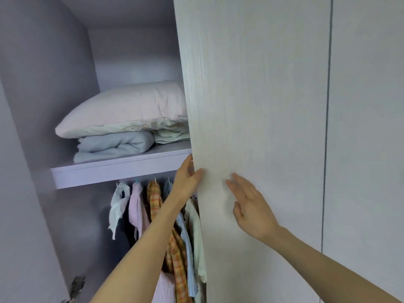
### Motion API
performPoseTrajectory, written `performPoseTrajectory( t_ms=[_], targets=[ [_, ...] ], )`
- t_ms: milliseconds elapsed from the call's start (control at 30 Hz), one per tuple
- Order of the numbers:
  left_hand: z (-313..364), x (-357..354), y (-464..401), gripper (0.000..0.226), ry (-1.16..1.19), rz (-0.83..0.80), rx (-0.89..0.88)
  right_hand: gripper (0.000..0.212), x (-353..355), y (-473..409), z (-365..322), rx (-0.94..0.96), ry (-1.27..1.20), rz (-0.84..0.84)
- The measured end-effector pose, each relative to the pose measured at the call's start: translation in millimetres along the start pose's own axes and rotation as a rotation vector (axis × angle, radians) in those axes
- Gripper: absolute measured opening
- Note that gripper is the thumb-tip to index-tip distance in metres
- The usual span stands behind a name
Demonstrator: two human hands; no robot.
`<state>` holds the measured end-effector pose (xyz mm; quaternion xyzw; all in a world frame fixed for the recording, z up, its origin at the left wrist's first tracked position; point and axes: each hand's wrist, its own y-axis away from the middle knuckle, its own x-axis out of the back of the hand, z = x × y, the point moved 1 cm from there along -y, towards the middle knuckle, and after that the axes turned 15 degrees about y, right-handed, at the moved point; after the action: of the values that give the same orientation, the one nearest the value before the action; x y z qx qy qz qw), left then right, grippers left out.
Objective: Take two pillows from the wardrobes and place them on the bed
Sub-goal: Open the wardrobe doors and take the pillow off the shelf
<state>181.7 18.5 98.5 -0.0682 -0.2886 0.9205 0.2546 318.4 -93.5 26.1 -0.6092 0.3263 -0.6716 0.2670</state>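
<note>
My left hand (188,178) grips the edge of the pale wardrobe door (251,106); my right hand (251,206) rests flat on it, fingers spread. A pillow (124,108) lies on folded bedding (115,145) on the shelf (105,171), left; shirts (157,206) hang beneath.

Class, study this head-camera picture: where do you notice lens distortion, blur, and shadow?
Head view: wide-angle distortion bows the wardrobe door and tilts its straight edges; slight blur softens the left hand, gripping the door's edge, and the right hand; soft, even light without glare falls on the pillow, while shadow darkens the hanging clothes under the shelf.
</note>
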Motion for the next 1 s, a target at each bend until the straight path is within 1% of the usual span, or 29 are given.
performPoseTrajectory(
  t_ms=[167,267,367,467,567,633,700,800,867,933,1000],
  targets=[
    [21,5,35,0.044,0.081,-0.131,-0.039,0.055,18,30,-29,-0.075,-0.053,0.007],
    [36,2,66,0.047,0.156,-0.259,-0.072,0.054,37,48,-43,-0.126,-0.090,0.026],
    [52,-8,91,0.055,0.201,-0.349,-0.125,0.048,57,64,-51,-0.211,-0.141,0.072],
    [65,-23,109,0.062,0.212,-0.438,-0.200,0.047,81,84,-49,-0.287,-0.210,0.152],
    [75,-49,119,0.058,0.210,-0.550,-0.274,0.045,110,107,-37,-0.295,-0.229,0.208],
    [79,-69,123,0.056,0.206,-0.618,-0.322,0.048,128,121,-29,-0.311,-0.225,0.236],
    [82,-95,128,0.059,0.178,-0.698,-0.364,0.051,145,135,-18,-0.351,-0.198,0.247],
    [85,-132,129,0.069,0.081,-0.801,-0.454,0.053,169,152,-3,-0.440,-0.127,0.249],
    [90,-159,129,0.076,-0.020,-0.846,-0.531,0.049,184,162,9,-0.526,-0.053,0.270],
    [94,-186,129,0.077,-0.097,-0.899,-0.597,0.043,195,171,23,-0.601,0.037,0.312],
    [96,-212,133,0.078,-0.172,-0.952,-0.638,0.045,203,182,36,-0.670,0.083,0.334]
  ],
)
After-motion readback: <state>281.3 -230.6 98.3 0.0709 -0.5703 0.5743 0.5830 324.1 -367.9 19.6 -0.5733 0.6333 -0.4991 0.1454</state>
